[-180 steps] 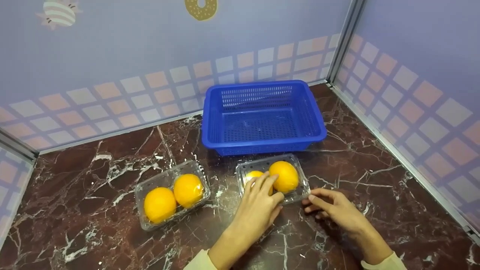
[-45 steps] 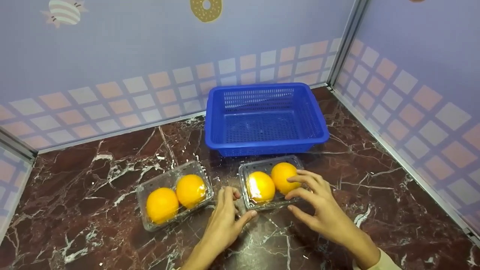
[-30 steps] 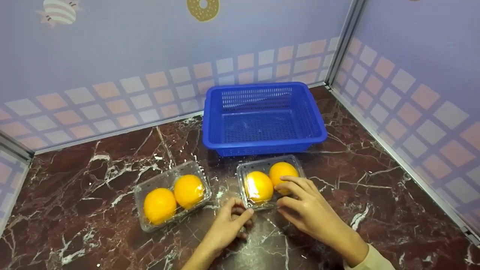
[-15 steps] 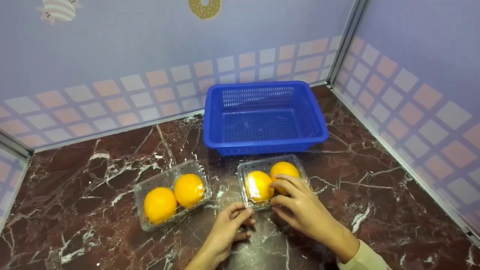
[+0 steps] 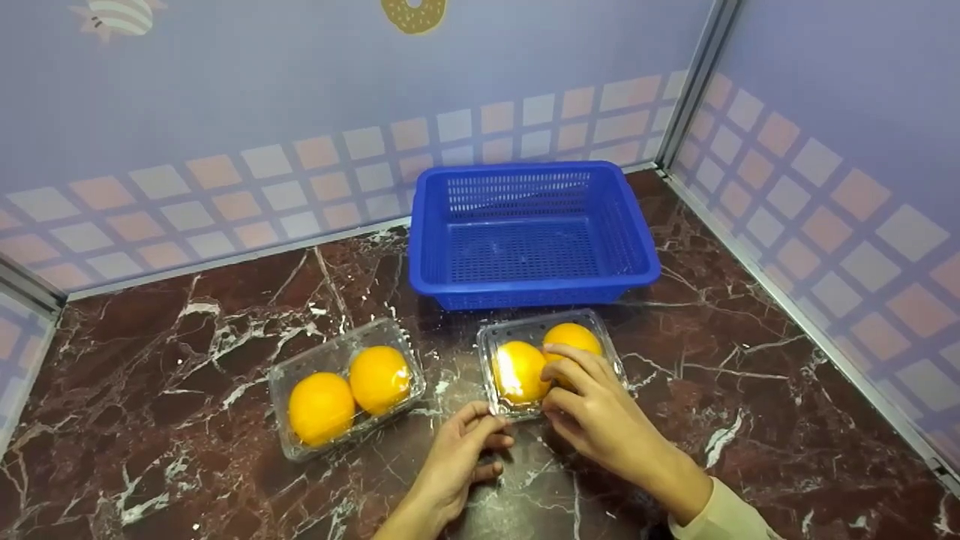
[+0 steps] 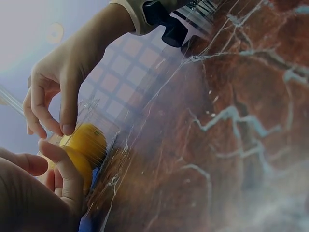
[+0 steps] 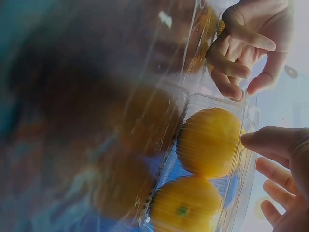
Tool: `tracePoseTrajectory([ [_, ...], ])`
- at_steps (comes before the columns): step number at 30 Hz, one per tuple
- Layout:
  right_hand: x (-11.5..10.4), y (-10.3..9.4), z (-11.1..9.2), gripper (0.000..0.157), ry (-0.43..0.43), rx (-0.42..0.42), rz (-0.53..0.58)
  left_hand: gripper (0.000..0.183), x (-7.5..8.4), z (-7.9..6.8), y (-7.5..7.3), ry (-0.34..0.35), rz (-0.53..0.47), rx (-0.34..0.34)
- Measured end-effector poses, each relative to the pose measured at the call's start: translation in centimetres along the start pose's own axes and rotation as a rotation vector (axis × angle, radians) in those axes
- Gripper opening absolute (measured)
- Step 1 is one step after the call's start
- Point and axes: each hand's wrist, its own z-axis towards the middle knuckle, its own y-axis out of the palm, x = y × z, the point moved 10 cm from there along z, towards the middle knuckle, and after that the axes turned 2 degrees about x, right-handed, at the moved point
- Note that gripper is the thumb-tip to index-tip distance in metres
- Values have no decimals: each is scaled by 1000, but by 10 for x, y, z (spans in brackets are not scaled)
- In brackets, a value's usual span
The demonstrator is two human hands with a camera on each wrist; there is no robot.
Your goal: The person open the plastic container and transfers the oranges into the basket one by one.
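A clear plastic clamshell box (image 5: 517,328) with two oranges (image 5: 519,373) lies in front of the blue basket; its lid is down over the fruit. At the near-left corner my left hand (image 5: 456,459) pinches the rim between thumb and fingertips. My right hand (image 5: 604,420) rests over the lid, fingers bent above the right orange (image 5: 574,337) and thumb at the front edge. In the right wrist view, the right thumb (image 7: 270,140) touches the rim beside an orange (image 7: 210,141). The left wrist view shows both hands close together at the box.
A second clamshell box (image 5: 311,351) with two oranges (image 5: 321,409) lies to the left. Behind stands a blue plastic basket (image 5: 534,289) with nothing in it. Panel walls (image 5: 300,90) border the dark marbled tabletop (image 5: 187,420) at the back and sides.
Since the earliest frame, my left hand has left the lid top for the near-left corner. My right hand has moved from the near-right corner onto the lid, then slightly left.
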Motion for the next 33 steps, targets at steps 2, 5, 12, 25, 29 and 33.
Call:
tracePoseTrajectory([
  [2, -1, 1, 0, 25, 0, 0, 2, 16, 0, 0, 0, -3, -3, 2],
  [5, -2, 2, 1, 26, -3, -1, 3, 15, -1, 0, -2, -2, -6, 4],
  [12, -1, 3, 0, 26, 6, -2, 18, 11, -1, 0, -3, 3, -13, -4],
  [25, 0, 1, -1, 25, 31, 2, 28, 8, 0, 0, -2, 1, -21, -6],
  [29, 1, -1, -2, 23, 40, 2, 30, 7, 0, 1, -2, 3, 1, -4],
  [33, 2, -5, -3, 20, 50, 24, 42, 8, 2, 1, -1, 14, 23, -1],
])
